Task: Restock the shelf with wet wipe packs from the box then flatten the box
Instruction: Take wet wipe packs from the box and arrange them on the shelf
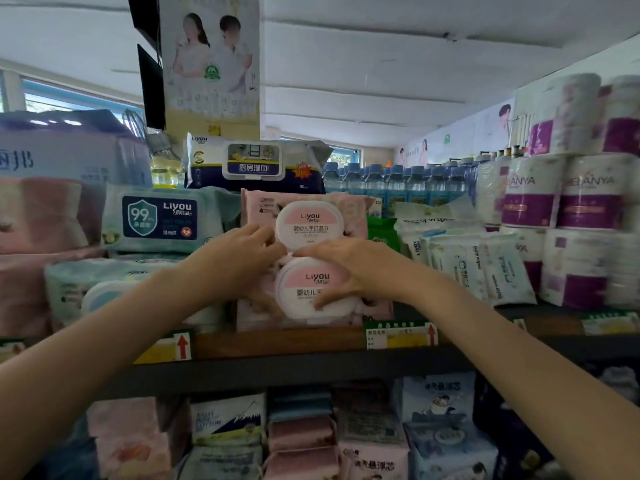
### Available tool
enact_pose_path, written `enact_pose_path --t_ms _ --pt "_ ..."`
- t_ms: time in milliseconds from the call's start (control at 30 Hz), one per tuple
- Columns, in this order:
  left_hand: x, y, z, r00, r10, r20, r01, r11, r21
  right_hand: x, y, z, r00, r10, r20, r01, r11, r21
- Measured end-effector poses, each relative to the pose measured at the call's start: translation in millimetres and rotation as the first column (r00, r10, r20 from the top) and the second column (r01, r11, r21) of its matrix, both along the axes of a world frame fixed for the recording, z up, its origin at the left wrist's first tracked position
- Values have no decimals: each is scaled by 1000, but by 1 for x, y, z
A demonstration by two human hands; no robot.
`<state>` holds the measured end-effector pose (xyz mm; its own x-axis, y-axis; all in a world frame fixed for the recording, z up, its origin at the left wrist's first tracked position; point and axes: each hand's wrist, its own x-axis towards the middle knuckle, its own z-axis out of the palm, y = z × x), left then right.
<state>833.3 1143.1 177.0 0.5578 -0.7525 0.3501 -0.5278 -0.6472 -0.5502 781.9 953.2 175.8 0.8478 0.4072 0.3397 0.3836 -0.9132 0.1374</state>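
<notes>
While both hands are up at the shelf (pixel 277 344), the restocking looks to be in its middle: two pink wet wipe packs already stand one above the other at the shelf's front edge, and the box they should come from is nowhere in view, so I cannot tell how many packs remain in it.

The left hand (pixel 239 254) reaches in from the left with its fingers (pixel 258 233) loosely curled against the left side of the upper pink pack (pixel 308 216), their tips touching the rim of its round white lid. The right hand (pixel 341 271) lies across the lower pink pack (pixel 304 292); its fingers are stretched out, close together, along the seam where the two packs meet, and the thumb presses on the lower lid beneath them. Neither hand plainly wraps round a pack; both seem to be pressing and squaring the stack.

To the left of the left fingers sits a teal pack (pixel 159 220), and above the fingertips a navy kitchen-wipe pack (pixel 252 161) rests on top. To the right of the right fingers lie white baby-wipe packs (pixel 467 261).

My judgement is that this pair is nearly settled; any remaining packs and the flattening of the box are still to do.
</notes>
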Motion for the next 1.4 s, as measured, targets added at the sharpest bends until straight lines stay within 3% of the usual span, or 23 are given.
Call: enact_pose_path --t_ms 67,133,233,300,433,533,667,800,933,1033,1167,1233,1300,1400 --pt "-9 -3 11 979 60 -196 -64 998 -14 -4 2 -2 1000 19 -22 -18 998 56" --pt "-15 -5 16 957 53 -286 -71 996 -51 -10 3 -5 1000 14 9 -15 998 61" --pt "-26 -10 8 973 157 -171 -162 987 -17 -27 4 -19 996 -32 78 20 988 154" --pt "-41 -14 -3 984 170 -49 -174 981 -82 -44 -3 -28 982 -71 176 28 972 233" --pt "-78 -31 -31 957 -202 207 239 955 -174 -103 -24 -38 877 -344 334 130 841 526" --pt "-120 -64 -70 896 -444 22 441 883 -161 -166 -30 -67 832 -504 232 271 734 623" --pt "-202 -128 -141 760 -606 -235 614 788 -49 -287 -48 -139 714 -699 -30 660 659 361" --pt "-313 -183 -207 559 -706 -435 817 557 145 -446 -62 -207 442 -836 -327 890 360 281" --pt "-434 -217 -263 368 -742 -561 930 308 203 -607 -59 -282 68 -846 -529 949 -108 296" --pt "-519 -240 -307 256 -745 -616 962 135 237 -713 -47 -333 -100 -715 -692 888 -378 262" --pt "-634 -271 -373 207 -669 -713 953 -25 301 -832 -29 -406 -242 -454 -857 750 -648 132" --pt "-683 -282 -406 175 -617 -767 958 -73 277 -879 -19 -445 -244 -381 -892 661 -738 135" --pt "-721 -285 -440 172 -539 -824 961 -92 261 -913 -8 -488 -323 -283 -903 619 -785 24" --pt "-760 -281 -488 197 -443 -875 956 -111 272 -936 14 -551 -386 -246 -889 649 -757 -73"
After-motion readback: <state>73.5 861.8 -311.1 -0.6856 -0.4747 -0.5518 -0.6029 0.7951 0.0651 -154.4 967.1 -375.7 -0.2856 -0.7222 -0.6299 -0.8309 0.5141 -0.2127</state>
